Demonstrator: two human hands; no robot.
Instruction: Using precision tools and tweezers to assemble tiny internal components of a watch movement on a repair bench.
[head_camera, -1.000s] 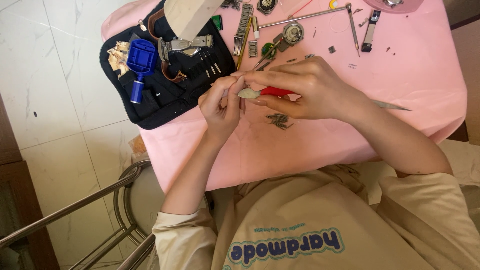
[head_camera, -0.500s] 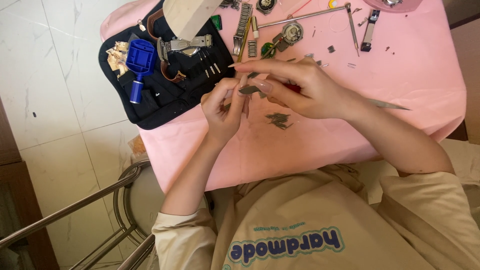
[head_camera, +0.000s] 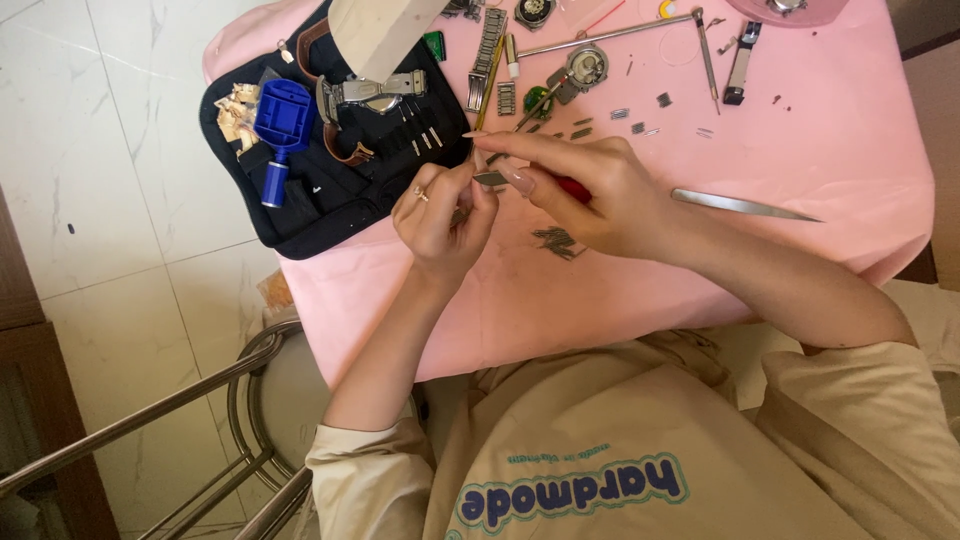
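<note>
Pale marble-look floor tiles (head_camera: 120, 120) all around, and in the middle of it a small surface with a pink cloth (head_camera: 800, 160) pulled over it, pretty cluttered up top. The person sits close, in a beige sweatshirt (head_camera: 640, 450), with both hands meeting just above the cloth.

Left hand (head_camera: 440, 215) has its fingers curled in, ring on one finger, pinching one end of a small grey metal piece (head_camera: 490, 179), looks like a watch band link but it's tiny so hard to swear to it. Right hand (head_camera: 590, 190) comes in from the other side, thumb and forefinger pressed together on that same piece, with a red-handled tool (head_camera: 572, 187) tucked in the palm, mostly hidden. So the little piece sits right between the two sets of fingertips, lifted off the cloth.

Just under the hands lies a small heap of dark metal links (head_camera: 556, 240). Long steel tweezers (head_camera: 745, 206) lie near the right wrist. Off to the left sits a black fabric tool roll (head_camera: 300, 215) with a blue plastic band-pin tool (head_camera: 280, 125) on it, plus a steel-cased watch on a brown strap (head_camera: 365, 98). Further back there's a round watch case (head_camera: 583, 68) and loose pins and links (head_camera: 640, 115) scattered about. A metal chair frame (head_camera: 200, 400) shows down by the floor.
</note>
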